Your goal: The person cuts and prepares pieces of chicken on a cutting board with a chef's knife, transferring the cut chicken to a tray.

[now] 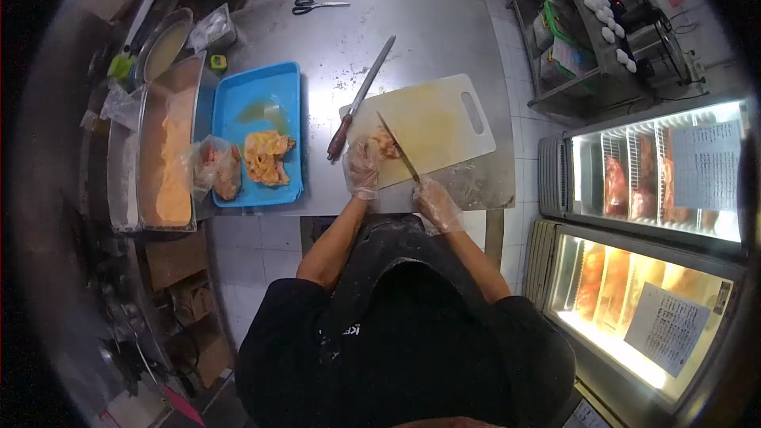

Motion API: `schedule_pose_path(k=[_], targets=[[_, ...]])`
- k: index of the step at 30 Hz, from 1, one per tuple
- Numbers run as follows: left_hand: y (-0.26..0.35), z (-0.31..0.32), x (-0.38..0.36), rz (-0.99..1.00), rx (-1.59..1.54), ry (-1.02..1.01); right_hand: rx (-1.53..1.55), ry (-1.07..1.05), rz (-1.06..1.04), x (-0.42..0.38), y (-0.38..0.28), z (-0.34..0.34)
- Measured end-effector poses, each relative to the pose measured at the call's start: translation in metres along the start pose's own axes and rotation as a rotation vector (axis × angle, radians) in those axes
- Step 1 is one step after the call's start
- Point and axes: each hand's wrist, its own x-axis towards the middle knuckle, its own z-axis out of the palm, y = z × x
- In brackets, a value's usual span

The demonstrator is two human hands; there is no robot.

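A pale piece of raw meat, apparently chicken, lies at the lower left of a white cutting board. My left hand, in a clear plastic glove, holds the meat from its left side, its fingertips partly hidden. With my right hand, also gloved, I grip a knife by its handle. Its blade slants up and left across the meat's right edge. Left of the board rests a sharpening steel with a brown handle, its tip away from me.
A blue tray holds more raw meat. Beside it are a plastic bag and a metal pan of orange powder. Black scissors lie at the far edge. Lit glass-door fridges stand at right.
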Motion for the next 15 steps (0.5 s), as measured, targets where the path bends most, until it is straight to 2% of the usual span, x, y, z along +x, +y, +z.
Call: schedule_pose_path(k=[2,3,5,6,8,9,12,14,15], targets=[[-0.021,0.012,0.002,0.168,0.066,0.091,0.015,0.149,-0.012,-0.004,-0.009,-0.006],[-0.044,0.024,0.004,0.261,0.267,0.074,0.022,0.225,-0.023,-0.005,-0.013,-0.013],[-0.087,0.048,0.009,0.437,0.672,0.042,0.175,0.09,0.102,-0.013,-0.017,-0.041],[-0.06,0.043,0.01,0.461,0.674,-0.034,0.248,0.023,0.165,-0.017,-0.013,-0.052],[0.031,0.023,0.009,0.511,0.673,-0.185,0.21,0.13,0.076,-0.026,0.015,-0.042],[0.032,0.026,0.013,0.517,0.708,-0.243,0.191,0.181,0.031,-0.031,0.031,-0.033],[0.021,0.037,0.026,0.528,0.835,-0.39,0.019,0.195,0.154,-0.045,0.066,-0.013],[-0.008,0.046,0.032,0.534,0.947,-0.439,0.075,0.149,0.366,-0.052,0.05,-0.036],[-0.019,0.049,0.038,0.555,0.874,-0.434,0.107,0.131,0.473,-0.052,0.041,-0.047]])
